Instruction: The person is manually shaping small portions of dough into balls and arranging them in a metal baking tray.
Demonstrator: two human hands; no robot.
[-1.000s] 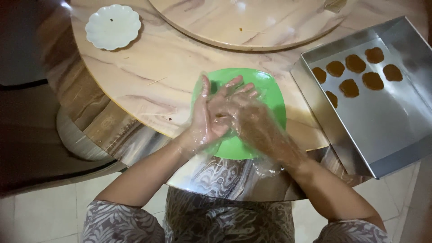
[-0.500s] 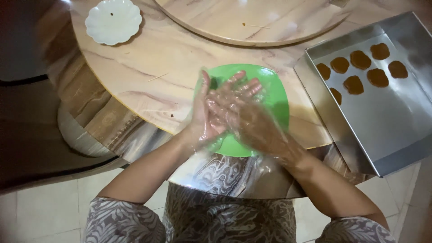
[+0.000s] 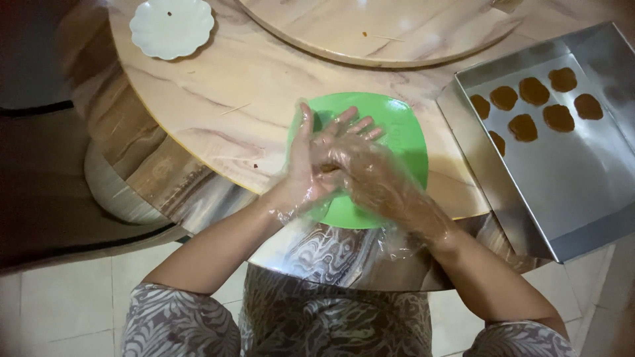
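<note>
Both hands are wearing thin clear plastic gloves and are pressing palm to palm over the green plate (image 3: 397, 132), the left hand (image 3: 305, 165) standing nearly upright with fingers stretched, the right hand (image 3: 367, 173) lying flat across it, fingers spread over the left palm. A small brown dough lump (image 3: 329, 168) is peeking out between the palms, so both hands are closing on it, flat rather than curled; most of the lump is hidden and its shape cannot be told. Holding it over the plate is probably meaning any crumbs are dropping onto the plate, not the counter (image 3: 218, 125). The plate is sitting at the near edge of the round marble-look counter, right in front of the person. Right of the plate, a metal baking tray (image 3: 575, 192) is resting partly over the counter edge, with flat brown dough pieces (image 3: 532, 106) lining up in rows at its far end, the near part bare. Beyond the plate a raised wooden turntable (image 3: 377, 33) is sitting; far left of the plate a small white scalloped dish (image 3: 170, 26) is lying well apart. Nothing is standing between the plate and the tray. The patterned clothing (image 3: 331, 317) is showing below the plate.
</note>
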